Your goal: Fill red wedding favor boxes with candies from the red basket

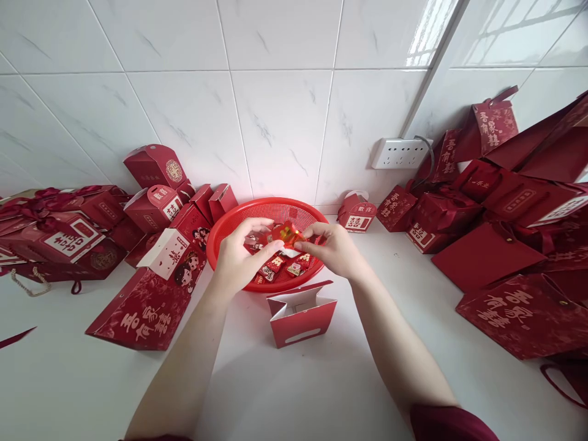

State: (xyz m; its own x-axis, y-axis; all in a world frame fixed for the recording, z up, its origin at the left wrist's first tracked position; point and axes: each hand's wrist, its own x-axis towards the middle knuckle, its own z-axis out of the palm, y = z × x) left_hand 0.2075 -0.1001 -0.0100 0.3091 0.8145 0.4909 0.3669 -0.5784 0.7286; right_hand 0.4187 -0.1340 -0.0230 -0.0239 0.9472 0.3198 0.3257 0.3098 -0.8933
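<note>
Over a red plastic basket [225, 269], my left hand [245, 251] and my right hand [333, 245] are close together, both with fingers closed. Between their fingertips is a shiny red-and-gold wrapped candy [287, 234], gripped from both sides. Several small wrapped candies [275, 264] lie in the basket below, partly covered by my hands. Just in front of the basket stands a red paper gift box [303, 324], upright with its top open and its white inside showing.
Red gift boxes are heaped at the left [73, 236] and at the right [496, 245]. A tall red box [142, 306] stands near my left forearm. A small red box [356, 214] sits by the tiled wall [280, 135], below a white power strip [399, 153] with a cable.
</note>
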